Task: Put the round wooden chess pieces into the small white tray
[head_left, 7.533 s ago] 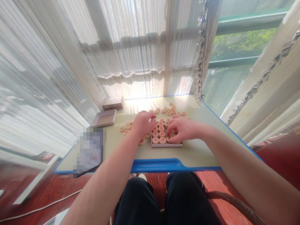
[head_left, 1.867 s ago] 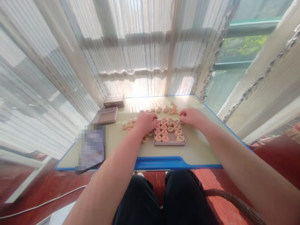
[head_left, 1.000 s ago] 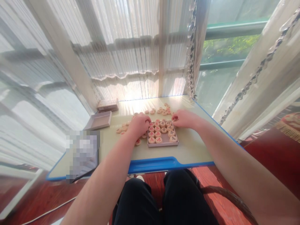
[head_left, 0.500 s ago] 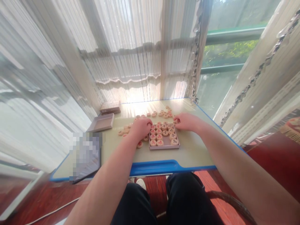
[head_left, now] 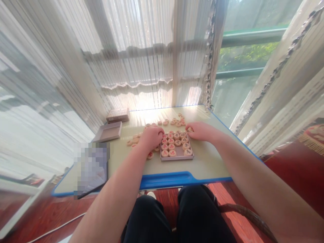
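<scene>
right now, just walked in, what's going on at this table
A person's two bare hands are at a shallow box of round, character-marked pieces. The left hand is by its far left corner; the right hand has its fingertips at a piece near the far right corner, though whether it is gripped is unclear. The box's third column has a gap at the near end. Loose pieces lie beyond and left of it.

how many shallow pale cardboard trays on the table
2 visible: one shallow pale cardboard tray holding round wooden pieces, between left hand and right hand; a second tray farther left.
</scene>
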`<state>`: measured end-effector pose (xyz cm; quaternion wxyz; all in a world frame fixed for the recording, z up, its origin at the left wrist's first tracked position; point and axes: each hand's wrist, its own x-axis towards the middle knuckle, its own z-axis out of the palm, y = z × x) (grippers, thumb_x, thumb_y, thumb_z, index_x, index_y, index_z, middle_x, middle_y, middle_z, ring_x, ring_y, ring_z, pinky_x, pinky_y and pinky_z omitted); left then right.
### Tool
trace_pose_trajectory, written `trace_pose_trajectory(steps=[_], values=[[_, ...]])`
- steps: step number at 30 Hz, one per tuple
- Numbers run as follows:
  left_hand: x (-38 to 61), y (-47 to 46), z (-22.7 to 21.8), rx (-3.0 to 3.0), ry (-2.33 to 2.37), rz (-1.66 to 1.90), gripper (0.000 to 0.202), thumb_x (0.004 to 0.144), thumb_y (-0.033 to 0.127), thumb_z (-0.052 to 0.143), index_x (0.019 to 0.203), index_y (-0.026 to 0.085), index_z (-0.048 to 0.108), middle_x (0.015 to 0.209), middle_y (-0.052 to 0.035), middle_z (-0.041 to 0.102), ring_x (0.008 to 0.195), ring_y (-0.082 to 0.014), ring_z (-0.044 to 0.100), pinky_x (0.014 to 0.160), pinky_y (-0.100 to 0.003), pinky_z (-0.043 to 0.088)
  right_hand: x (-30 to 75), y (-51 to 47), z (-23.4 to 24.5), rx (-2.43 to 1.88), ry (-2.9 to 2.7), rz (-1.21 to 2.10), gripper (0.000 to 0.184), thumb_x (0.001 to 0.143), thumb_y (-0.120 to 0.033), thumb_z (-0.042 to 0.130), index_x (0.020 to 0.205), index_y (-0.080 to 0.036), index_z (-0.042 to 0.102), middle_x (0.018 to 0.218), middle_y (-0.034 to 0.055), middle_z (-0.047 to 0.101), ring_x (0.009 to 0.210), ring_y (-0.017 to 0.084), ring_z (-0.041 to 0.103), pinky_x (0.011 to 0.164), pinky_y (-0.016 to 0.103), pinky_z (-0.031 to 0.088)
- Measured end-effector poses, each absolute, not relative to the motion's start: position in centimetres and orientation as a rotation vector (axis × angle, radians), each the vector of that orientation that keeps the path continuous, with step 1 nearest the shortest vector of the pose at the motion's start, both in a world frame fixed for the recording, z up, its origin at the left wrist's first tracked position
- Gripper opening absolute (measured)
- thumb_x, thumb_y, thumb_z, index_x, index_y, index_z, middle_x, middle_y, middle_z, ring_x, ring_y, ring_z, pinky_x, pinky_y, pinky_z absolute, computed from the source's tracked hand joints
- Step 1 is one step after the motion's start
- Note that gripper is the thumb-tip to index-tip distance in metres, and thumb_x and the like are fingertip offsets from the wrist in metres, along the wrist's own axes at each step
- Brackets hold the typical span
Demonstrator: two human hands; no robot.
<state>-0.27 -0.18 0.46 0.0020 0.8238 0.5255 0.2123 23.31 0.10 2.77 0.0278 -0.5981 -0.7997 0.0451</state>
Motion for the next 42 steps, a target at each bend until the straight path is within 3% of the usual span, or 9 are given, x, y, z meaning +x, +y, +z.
trace_pose_trajectory(steps=[7, 20, 32, 42], values=[[-0.29, -0.16, 0.43, 2.596, 1.636, 0.684, 0.032, 0.079, 0.018, 0.039, 0.082, 0.023, 0.071, 0.086, -0.0035, 0.067, 0.086, -0.0194, 0.06, 0.081, -0.03, 0.049, 23.28, 0.13, 2.78, -1.875, -2.454, 0.141, 0.034, 0.075, -0.027, 0.051, 0.106, -0.021, 0.064, 0.098, 0.0073, 0.069, 0.088, 0.022, 0.062, 0.068, 0.027, 0.042], [-0.2, -0.15, 0.42, 2.593, 1.64, 0.669, 0.031, 0.08, 0.018, 0.04, 0.084, 0.022, 0.07, 0.088, -0.0036, 0.068, 0.087, -0.0194, 0.06, 0.083, -0.031, 0.048, 23.56, 0.39, 2.74, -1.972, -2.376, 0.104, 0.035, 0.073, -0.041, 0.053, 0.099, -0.02, 0.066, 0.1, 0.0084, 0.069, 0.091, 0.024, 0.061, 0.069, 0.03, 0.042], [-0.14, -0.22, 0.63, 2.575, 1.662, 0.612, 0.031, 0.08, 0.019, 0.04, 0.086, 0.022, 0.07, 0.089, -0.0034, 0.068, 0.088, -0.0194, 0.06, 0.084, -0.031, 0.047, 23.37, 0.65, 2.67, -1.981, -2.357, 0.093, 0.035, 0.072, -0.041, 0.052, 0.096, -0.021, 0.067, 0.098, 0.008, 0.069, 0.088, 0.024, 0.061, 0.067, 0.03, 0.042], [-0.02, -0.38, 0.75, 2.578, 1.657, 0.608, 0.031, 0.08, 0.018, 0.039, 0.087, 0.021, 0.07, 0.09, -0.0034, 0.068, 0.089, -0.0192, 0.06, 0.083, -0.03, 0.047, 23.21, 0.17, 3.08, -1.899, -2.222, 0.019, 0.033, 0.071, -0.041, 0.052, 0.092, -0.022, 0.068, 0.085, 0.0055, 0.067, 0.078, 0.021, 0.059, 0.057, 0.027, 0.035]])
